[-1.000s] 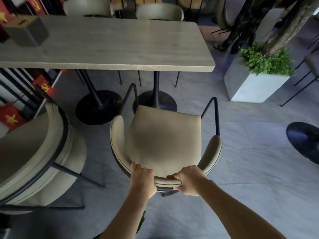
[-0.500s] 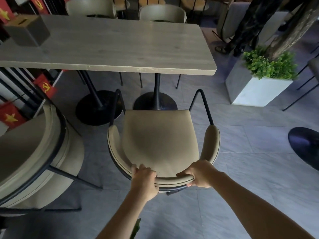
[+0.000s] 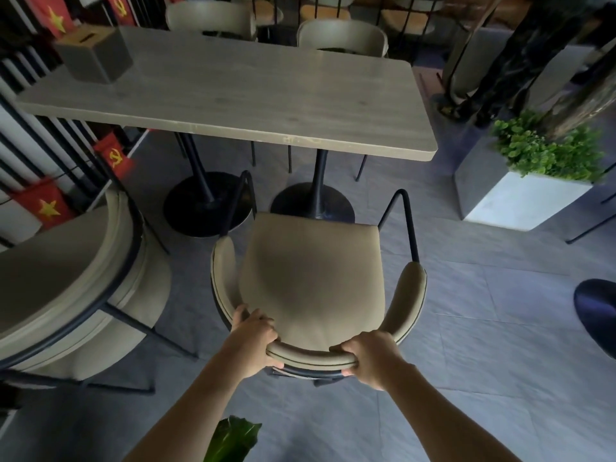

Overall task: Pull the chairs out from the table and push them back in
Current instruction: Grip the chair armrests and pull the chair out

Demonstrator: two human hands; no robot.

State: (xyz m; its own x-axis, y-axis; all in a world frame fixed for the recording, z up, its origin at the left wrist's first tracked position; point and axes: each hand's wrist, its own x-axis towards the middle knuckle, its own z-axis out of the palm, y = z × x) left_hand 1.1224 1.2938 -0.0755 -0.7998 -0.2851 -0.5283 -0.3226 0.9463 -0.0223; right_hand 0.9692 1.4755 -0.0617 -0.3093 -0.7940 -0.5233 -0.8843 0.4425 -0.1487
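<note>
Both hands on the backrest: left hand and right hand, fingers curled tight over the padded curved rim of the chair. It's beige, smooth upholstery on a thin black metal frame, standing on the grey tiled floor just clear of the tabletop, a pale wood-grain slab with rounded corners. Far left on it, 1 grey box with a slotted lid, contents hidden. Right, a white square planter holds leafy green foliage.

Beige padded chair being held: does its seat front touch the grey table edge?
Apart. The head view shows the beige padded chair short of the grey table, floor and pedestal base visible between.
</note>
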